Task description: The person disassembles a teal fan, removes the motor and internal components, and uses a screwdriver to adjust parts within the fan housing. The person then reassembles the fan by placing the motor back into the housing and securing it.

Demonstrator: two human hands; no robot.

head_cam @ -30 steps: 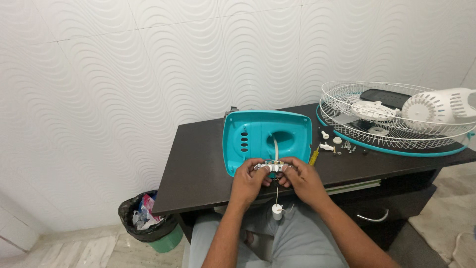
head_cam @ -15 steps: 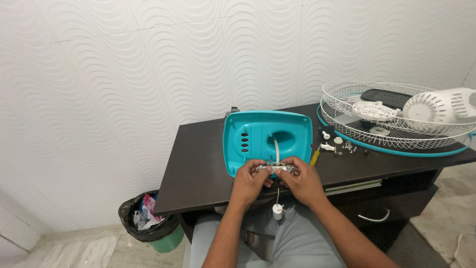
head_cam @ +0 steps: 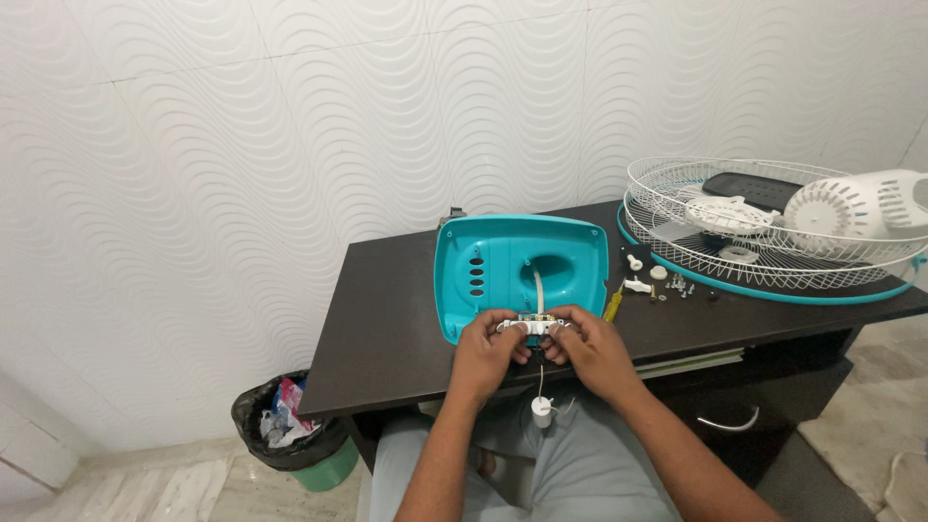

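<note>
Head view shows little change since a moment ago: we keep our left hand (head_cam: 486, 350) and right hand (head_cam: 592, 350) clenched on the small white switch block (head_cam: 529, 326) at the teal fan base's (head_cam: 503, 263) near edge on the tabletop (head_cam: 387, 319), its white pull cord knob (head_cam: 542, 414) dangling slightly lower.

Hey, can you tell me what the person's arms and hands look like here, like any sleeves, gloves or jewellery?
Both forearms are bare up to the bottom edge of the picture, so no sleeves show. The left hand and the right hand wear no gloves. No watch, ring or wristband can be made out at this size.
</note>
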